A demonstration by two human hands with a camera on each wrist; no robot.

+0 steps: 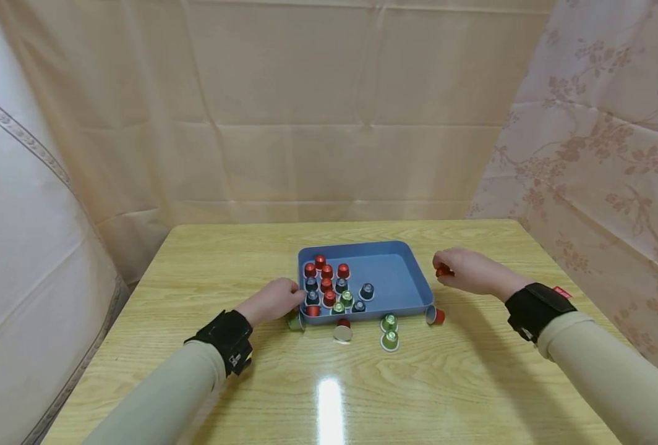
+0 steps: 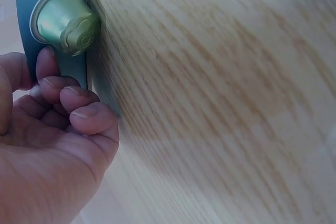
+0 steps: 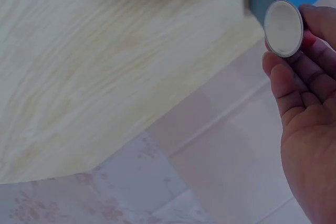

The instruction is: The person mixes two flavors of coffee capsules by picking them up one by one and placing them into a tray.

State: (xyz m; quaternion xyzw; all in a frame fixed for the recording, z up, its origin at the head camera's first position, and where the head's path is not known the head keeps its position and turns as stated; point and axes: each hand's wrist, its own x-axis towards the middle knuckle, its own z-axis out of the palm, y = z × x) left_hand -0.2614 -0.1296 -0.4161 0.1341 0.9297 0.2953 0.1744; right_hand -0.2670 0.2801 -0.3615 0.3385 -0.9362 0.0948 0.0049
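A blue tray [image 1: 398,281] stands on the wooden table, with several red, dark blue and green coffee capsules mostly grouped in its left half. At the tray's left wall is my left hand [image 1: 273,301], its fingers curled and gripping the wall. Close to those fingers, a green capsule [image 2: 68,19] lies on its side against the tray's outer wall. My right hand [image 1: 468,270] is to the right of the tray, pinching a red coffee capsule [image 1: 444,271]. In the right wrist view, the held capsule's pale lid [image 3: 284,29] faces the camera.
In front of the tray, two green capsules [image 1: 389,340] stand lid down. A red capsule [image 1: 342,332] lies on its side with its lid toward me. Another red capsule [image 1: 436,316] lies by the tray's front right corner. Curtains hang behind the table [image 1: 240,247] and at both sides.
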